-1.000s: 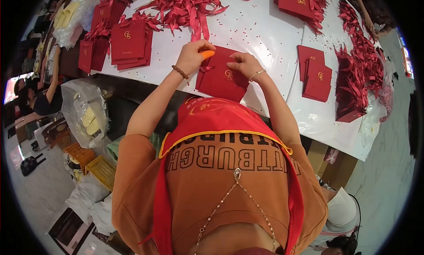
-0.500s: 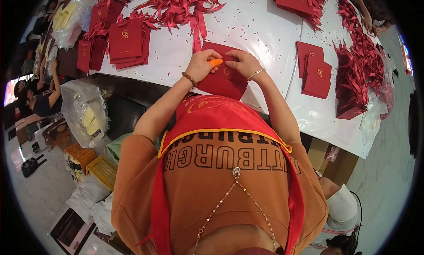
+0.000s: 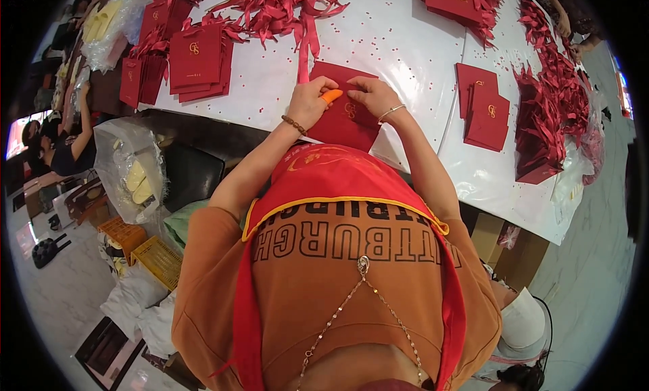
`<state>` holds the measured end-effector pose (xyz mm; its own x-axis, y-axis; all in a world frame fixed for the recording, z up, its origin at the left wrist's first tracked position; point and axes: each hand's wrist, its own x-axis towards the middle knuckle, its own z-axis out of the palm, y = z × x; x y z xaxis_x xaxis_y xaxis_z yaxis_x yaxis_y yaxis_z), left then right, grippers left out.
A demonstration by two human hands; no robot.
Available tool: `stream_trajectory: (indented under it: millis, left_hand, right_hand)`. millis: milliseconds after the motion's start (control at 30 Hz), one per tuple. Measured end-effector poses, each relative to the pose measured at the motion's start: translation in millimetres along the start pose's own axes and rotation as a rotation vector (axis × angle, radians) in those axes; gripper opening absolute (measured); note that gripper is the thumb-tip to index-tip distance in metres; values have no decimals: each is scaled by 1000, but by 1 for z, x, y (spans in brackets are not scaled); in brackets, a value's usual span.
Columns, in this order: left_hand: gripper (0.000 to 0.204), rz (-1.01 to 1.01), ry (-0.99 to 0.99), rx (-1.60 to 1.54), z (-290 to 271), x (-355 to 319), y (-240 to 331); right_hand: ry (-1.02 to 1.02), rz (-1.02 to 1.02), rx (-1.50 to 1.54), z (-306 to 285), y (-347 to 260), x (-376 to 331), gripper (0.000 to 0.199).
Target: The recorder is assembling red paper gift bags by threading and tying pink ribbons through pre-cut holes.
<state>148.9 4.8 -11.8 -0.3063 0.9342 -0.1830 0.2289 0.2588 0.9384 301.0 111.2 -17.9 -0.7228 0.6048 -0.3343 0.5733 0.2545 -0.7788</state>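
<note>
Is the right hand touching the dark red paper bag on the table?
Touching. The head view shows the right hand with its fingers pressed onto the flat dark red paper bag on the white table, with no gap between them.

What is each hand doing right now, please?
Left hand: closed on a small orange tool, resting on the red paper bag.
Right hand: fingers pressing the same bag.

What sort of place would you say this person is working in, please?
Probably a hand-assembly workshop for gift bags: stacks of red bags, heaps of red ribbon on a long white table, and yellow crates on the floor.
</note>
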Motion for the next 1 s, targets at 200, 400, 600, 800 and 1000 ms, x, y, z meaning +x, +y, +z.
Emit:
stream_trajectory:
  millis: [200, 400, 600, 800, 1000]
  left_hand:
    - [11, 250, -13, 229, 0, -2, -4]
    - [7, 7, 40, 107, -4, 1, 2]
    - [6, 87, 63, 181, -4, 1, -1]
    - [5, 133, 23, 166, -6, 1, 2]
    - [6, 47, 14, 147, -9, 2, 4]
  right_hand:
    - [-5, -17, 24, 0, -1, 0, 36]
    - [-67, 0, -60, -4, -16, -5, 40]
    - [-32, -52, -46, 1, -11, -3, 41]
    - [-45, -33, -56, 2, -10, -1, 39]
    - [-83, -60, 47, 0, -12, 0, 39]
